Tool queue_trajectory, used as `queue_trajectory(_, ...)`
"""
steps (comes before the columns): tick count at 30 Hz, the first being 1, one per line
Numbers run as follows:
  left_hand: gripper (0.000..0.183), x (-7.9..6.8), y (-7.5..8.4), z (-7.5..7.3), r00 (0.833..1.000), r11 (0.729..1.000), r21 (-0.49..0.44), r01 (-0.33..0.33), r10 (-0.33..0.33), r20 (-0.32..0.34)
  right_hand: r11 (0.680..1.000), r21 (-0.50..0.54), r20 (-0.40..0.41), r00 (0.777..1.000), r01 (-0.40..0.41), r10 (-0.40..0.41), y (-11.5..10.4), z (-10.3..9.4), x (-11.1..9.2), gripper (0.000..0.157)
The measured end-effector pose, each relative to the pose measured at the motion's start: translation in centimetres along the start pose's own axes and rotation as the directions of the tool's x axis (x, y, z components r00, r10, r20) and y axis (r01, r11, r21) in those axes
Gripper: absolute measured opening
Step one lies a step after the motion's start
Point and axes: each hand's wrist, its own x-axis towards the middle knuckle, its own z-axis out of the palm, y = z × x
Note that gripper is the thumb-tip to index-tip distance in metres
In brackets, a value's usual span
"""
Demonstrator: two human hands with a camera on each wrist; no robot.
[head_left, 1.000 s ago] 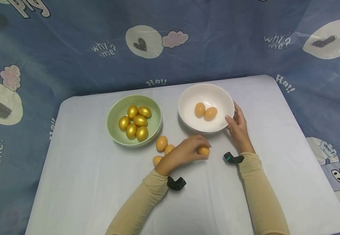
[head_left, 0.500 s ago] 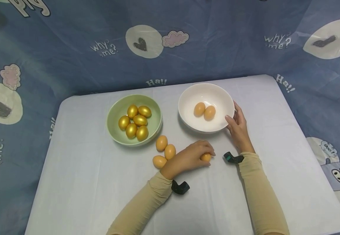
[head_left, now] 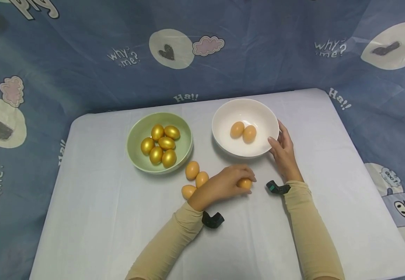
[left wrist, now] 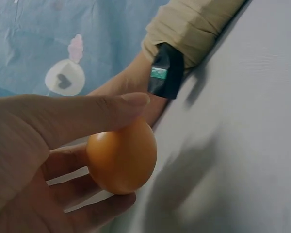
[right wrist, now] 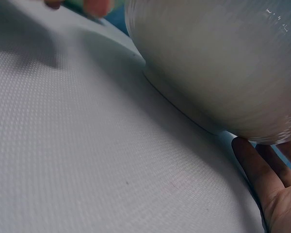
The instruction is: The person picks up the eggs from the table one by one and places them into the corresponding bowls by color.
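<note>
Between thumb and fingers, my left hand [head_left: 221, 184] pinches a brown egg [left wrist: 122, 158], in front of the white bowl [head_left: 225, 142]. In the left wrist view the thumb lies along the egg's top, with fingers below and behind it. My right hand [head_left: 284, 155] holds the bowl's right side, thumb at the rim and fingers against the outer wall. Its fingertips touch the bowl low down in the right wrist view. Inside the bowl lie two brown eggs [head_left: 237, 130]. Left of my left hand, three more brown eggs [head_left: 192, 170] rest on the table, one partly behind the wrist.
A green bowl [head_left: 134, 157] with several golden eggs [head_left: 166, 143] stands left of the white bowl. Both stand on a white-covered table [head_left: 94, 217]. A blue patterned cloth [head_left: 258, 46] hangs behind the table's back edge.
My left hand, with the egg, moves slightly toward me and right, then back up a little. The two eggs in the white bowl shift slightly left. My right hand stays on the bowl.
</note>
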Motion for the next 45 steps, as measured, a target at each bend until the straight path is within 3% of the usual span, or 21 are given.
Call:
queue_trajectory(10, 0.033, 0.0, 0.4, -2.2, 0.994, 0.997, -0.023, -0.077, 0.075, -0.076, 1.0, -0.005, -0.002, 1.0, -0.005, 0.005, 0.0, -0.1, 0.0, 0.068)
queue_trajectory(17, 0.032, -0.1, 0.8, -3.4, 0.988, 0.991, -0.033, -0.13, 0.127, -0.086, 1.0, 0.007, 0.005, 1.0, -0.004, 0.004, -0.1, 0.0, -0.1, 0.068)
queue_trajectory(27, 0.03, -0.1, 1.5, -4.9, 0.956, 0.969, -0.015, -0.245, 0.239, -0.171, 1.0, 0.014, 0.006, 1.0, 0.002, -0.002, -0.3, 0.0, -0.1, 0.069)
queue_trajectory(37, 0.033, 1.2, 0.4, -7.1, 0.943, 0.967, -0.034, -0.253, 0.239, -0.23, 1.0, 0.003, 0.004, 1.0, -0.013, 0.013, -0.1, -0.1, 0.0, 0.069)
queue_trajectory(45, 0.035, 2.7, -0.2, -9.0, 0.943, 0.972, -0.067, -0.225, 0.2, -0.265, 1.0, -0.014, -0.005, 1.0, -0.016, 0.016, -0.2, 0.0, -0.1, 0.069)
